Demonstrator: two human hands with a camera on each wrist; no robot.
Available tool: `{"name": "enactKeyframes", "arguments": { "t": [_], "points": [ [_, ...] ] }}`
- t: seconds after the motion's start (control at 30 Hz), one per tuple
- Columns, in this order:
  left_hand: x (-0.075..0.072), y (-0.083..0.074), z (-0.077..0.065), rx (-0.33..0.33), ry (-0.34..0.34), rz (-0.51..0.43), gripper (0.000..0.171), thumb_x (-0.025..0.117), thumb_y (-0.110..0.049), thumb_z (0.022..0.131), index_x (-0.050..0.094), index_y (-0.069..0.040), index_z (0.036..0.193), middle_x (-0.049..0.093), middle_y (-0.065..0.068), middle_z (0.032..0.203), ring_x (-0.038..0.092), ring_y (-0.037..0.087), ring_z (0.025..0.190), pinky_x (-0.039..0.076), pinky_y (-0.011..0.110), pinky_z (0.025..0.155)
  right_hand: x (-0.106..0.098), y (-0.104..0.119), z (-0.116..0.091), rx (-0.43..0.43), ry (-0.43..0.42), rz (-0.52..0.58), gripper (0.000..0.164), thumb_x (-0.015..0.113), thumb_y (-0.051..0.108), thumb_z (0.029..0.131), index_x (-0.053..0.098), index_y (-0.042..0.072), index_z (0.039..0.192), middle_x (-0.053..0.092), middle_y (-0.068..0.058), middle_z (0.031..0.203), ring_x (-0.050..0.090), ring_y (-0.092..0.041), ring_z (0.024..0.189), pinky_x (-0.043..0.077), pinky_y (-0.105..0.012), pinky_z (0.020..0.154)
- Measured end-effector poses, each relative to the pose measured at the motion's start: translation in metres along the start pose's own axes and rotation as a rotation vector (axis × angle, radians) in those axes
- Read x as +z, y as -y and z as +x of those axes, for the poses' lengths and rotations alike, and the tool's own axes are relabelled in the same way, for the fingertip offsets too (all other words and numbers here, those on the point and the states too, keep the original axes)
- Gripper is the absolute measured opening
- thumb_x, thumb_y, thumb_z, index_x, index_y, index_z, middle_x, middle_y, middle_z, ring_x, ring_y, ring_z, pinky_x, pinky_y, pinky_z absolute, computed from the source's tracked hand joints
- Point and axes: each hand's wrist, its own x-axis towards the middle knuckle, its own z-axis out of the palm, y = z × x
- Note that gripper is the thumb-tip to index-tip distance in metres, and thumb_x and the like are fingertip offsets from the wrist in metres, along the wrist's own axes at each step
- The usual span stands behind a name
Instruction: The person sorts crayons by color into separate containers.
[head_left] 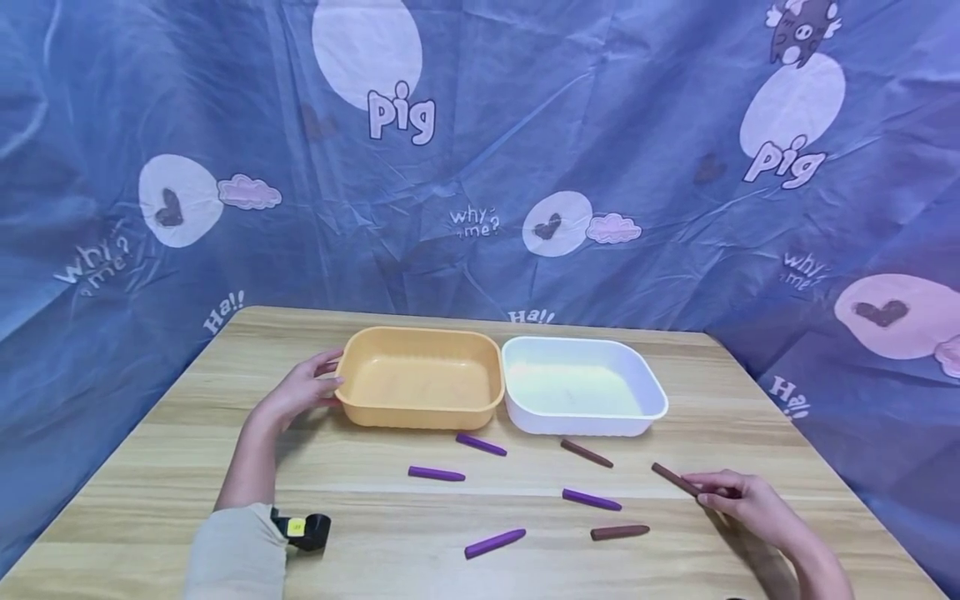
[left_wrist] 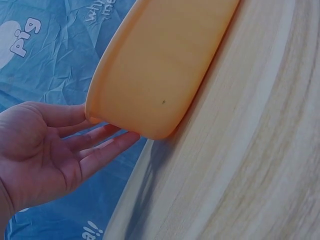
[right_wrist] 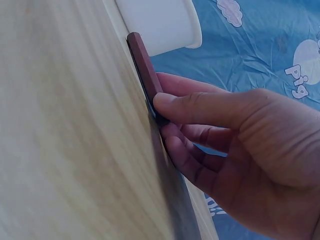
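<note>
My right hand [head_left: 757,504] pinches a brown crayon [right_wrist: 142,62] near one end between thumb and fingers, close over the table; its other end points toward the tubs. On the far left, my left hand [head_left: 300,387] rests against the end of an orange tub [head_left: 420,418], thumb at the rim and nearly straight fingers [left_wrist: 107,152] touching the end wall. A white tub [head_left: 577,425] stands right beside it. Two more brown crayons, one nearer the white tub [head_left: 587,453] and one further forward [head_left: 619,532], lie on the table.
Several purple crayons lie scattered before the tubs, among them one near the orange tub [head_left: 482,445] and one toward the front [head_left: 495,543]. The wooden table [head_left: 360,550] backs onto a blue printed curtain [head_left: 465,275]. A black wrist device [head_left: 307,531] sits at the left sleeve.
</note>
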Motion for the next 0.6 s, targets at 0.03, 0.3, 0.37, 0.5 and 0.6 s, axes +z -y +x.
{"name": "enactKeyframes", "arguments": {
  "t": [0.03, 0.3, 0.37, 0.5, 0.6],
  "points": [
    [-0.0001, 0.0, -0.0001, 0.001, 0.002, 0.003, 0.06, 0.041, 0.006, 0.091, 0.007, 0.013, 0.14, 0.018, 0.039, 0.137, 0.034, 0.05, 0.118, 0.046, 0.047, 0.086, 0.0002, -0.0008, -0.0001, -0.011, 0.001, 0.003, 0.023, 0.066, 0.002, 0.081, 0.07, 0.005, 0.103, 0.064, 0.01, 0.089, 0.05, 0.001, 0.074, 0.042, -0.018, 0.058],
    [-0.0018, -0.0004, -0.0024, 0.008, 0.001, 0.008, 0.06, 0.041, 0.005, 0.091, 0.007, 0.014, 0.14, 0.019, 0.039, 0.136, 0.034, 0.05, 0.118, 0.046, 0.046, 0.086, 0.0032, -0.0007, 0.0008, -0.02, -0.002, -0.007, 0.023, 0.065, 0.0, 0.081, 0.07, 0.006, 0.103, 0.063, 0.007, 0.085, 0.048, 0.001, 0.073, 0.04, -0.018, 0.058],
    [-0.0022, 0.0007, -0.0023, 0.01, 0.0, 0.006, 0.06, 0.041, 0.006, 0.091, 0.007, 0.014, 0.14, 0.019, 0.039, 0.136, 0.034, 0.051, 0.118, 0.047, 0.046, 0.086, 0.0033, -0.0002, 0.0011, -0.015, -0.01, -0.032, 0.022, 0.065, 0.001, 0.081, 0.07, 0.005, 0.102, 0.063, 0.009, 0.088, 0.048, 0.001, 0.075, 0.04, -0.017, 0.06],
    [-0.0018, 0.0033, -0.0012, 0.012, -0.003, -0.001, 0.059, 0.041, 0.007, 0.091, 0.007, 0.014, 0.14, 0.019, 0.039, 0.136, 0.035, 0.051, 0.117, 0.048, 0.045, 0.085, 0.0021, -0.0004, -0.0008, -0.021, -0.033, -0.052, 0.022, 0.066, 0.001, 0.081, 0.071, 0.007, 0.101, 0.062, 0.015, 0.093, 0.05, 0.002, 0.079, 0.04, -0.015, 0.063],
    [-0.0005, 0.0038, 0.0001, 0.012, -0.004, 0.001, 0.059, 0.041, 0.006, 0.091, 0.009, 0.014, 0.14, 0.019, 0.039, 0.137, 0.036, 0.05, 0.117, 0.047, 0.045, 0.086, 0.0009, -0.002, -0.0032, -0.044, -0.039, -0.029, 0.024, 0.065, -0.001, 0.081, 0.071, 0.009, 0.102, 0.062, 0.016, 0.093, 0.048, 0.003, 0.078, 0.04, -0.014, 0.061]
  ]
}}
